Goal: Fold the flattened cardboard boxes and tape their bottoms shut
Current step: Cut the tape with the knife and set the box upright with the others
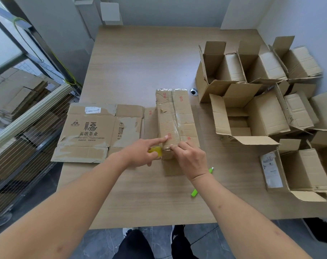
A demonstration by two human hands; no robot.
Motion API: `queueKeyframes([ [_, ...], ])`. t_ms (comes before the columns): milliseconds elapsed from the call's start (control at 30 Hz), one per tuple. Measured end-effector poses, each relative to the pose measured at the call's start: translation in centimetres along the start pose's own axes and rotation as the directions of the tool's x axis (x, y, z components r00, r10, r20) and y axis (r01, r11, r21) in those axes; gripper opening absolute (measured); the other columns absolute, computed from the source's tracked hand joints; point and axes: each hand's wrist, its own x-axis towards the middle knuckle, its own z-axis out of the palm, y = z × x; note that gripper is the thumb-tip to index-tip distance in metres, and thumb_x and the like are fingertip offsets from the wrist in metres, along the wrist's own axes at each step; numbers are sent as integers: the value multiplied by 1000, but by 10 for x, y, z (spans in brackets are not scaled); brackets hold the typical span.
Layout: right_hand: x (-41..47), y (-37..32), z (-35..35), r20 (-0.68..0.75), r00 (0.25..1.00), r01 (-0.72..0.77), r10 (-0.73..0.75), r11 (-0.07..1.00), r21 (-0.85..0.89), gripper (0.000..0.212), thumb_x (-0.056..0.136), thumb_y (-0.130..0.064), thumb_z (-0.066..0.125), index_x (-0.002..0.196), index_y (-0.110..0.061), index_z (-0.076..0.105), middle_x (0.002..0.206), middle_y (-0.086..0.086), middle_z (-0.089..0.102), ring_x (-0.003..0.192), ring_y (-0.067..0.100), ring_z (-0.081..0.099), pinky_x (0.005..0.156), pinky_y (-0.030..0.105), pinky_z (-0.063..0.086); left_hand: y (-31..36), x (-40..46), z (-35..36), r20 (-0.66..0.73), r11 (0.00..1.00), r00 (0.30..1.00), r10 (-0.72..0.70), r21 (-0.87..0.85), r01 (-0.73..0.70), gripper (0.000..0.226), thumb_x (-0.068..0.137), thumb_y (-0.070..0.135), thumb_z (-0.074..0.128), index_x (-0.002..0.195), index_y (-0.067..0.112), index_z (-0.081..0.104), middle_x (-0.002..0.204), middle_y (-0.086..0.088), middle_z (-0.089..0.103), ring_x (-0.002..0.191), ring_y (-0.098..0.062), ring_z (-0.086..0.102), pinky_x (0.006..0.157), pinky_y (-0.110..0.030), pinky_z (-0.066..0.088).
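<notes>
A folded cardboard box [175, 116] stands bottom-up at the middle of the wooden table [140, 71], clear tape running along its centre seam. My left hand [142, 154] holds a yellow tape roll [156, 151] against the box's near end, with its index finger stretched out and pressing on the taped top. My right hand [188, 157] has its curled fingertips on the tape at the near top edge of the box. A flattened printed carton [101, 131] lies on the table to the left.
Several opened, folded boxes [252, 94] crowd the table's right side. A green utility knife [195, 191] lies near my right forearm. A metal cart with stacked flat cardboard [18, 94] stands at the left. A round cable hole [194, 91] is behind the box.
</notes>
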Motion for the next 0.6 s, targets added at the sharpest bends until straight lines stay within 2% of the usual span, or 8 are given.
queueKeyframes([
  [133,1,-4,0,8,1000,-5,5,1000,-18,24,77,-7,83,89,-26,75,72,-5,59,73,20,62,47,25,40,-26,-4,-4,-89,996,996,26,88,-18,70,105,41,57,160,55,16,67,7,73,74,6,63,82,-22,51],
  [200,0,-6,0,10,999,-30,30,999,-29,25,75,-6,84,87,-26,75,71,-5,59,73,20,62,48,25,42,-30,-5,-4,-146,993,989,-8,112,24,67,103,49,57,161,49,23,66,5,68,70,-2,65,68,-18,47],
  [233,0,-8,-1,13,999,-49,49,998,-34,25,75,-6,85,86,-27,75,72,-5,60,74,20,62,49,24,43,-31,-5,-3,-166,993,986,-27,111,46,66,102,52,58,160,48,26,71,5,69,74,-8,68,63,-18,42],
  [300,-1,-12,0,17,995,-101,101,995,-17,22,77,-10,86,85,-26,74,74,-6,60,75,20,62,47,26,45,-32,-3,-3,-193,991,980,-43,114,66,65,100,56,59,158,46,32,88,2,73,87,-15,71,65,-23,41],
  [367,-4,-17,-2,18,984,-177,177,982,60,14,83,-16,83,87,-26,73,80,-6,62,79,21,62,47,28,47,-32,-2,-2,-206,991,978,-31,120,57,63,100,57,59,157,46,35,92,3,74,86,-11,70,67,-27,43],
  [467,-6,-25,-9,57,956,-293,288,928,231,13,89,-21,75,102,-24,75,95,-6,66,93,21,63,66,32,54,-33,-2,0,-206,994,979,-8,108,31,57,101,53,60,154,47,38,69,8,72,75,-2,67,66,-25,48],
  [533,-11,-29,-15,40,943,-323,330,882,342,20,92,-17,70,111,-20,74,105,-4,67,101,21,61,82,32,54,-32,-3,3,-198,997,980,8,71,6,57,102,50,60,154,47,38,63,9,72,76,-6,69,77,-30,55],
  [600,-17,-30,-22,-42,907,-376,419,850,369,19,94,-16,66,112,-18,73,108,-1,62,101,21,57,84,29,51,-28,-3,4,-189,999,982,13,48,-4,58,102,50,60,155,49,36,63,9,72,83,-12,72,85,-34,57],
])
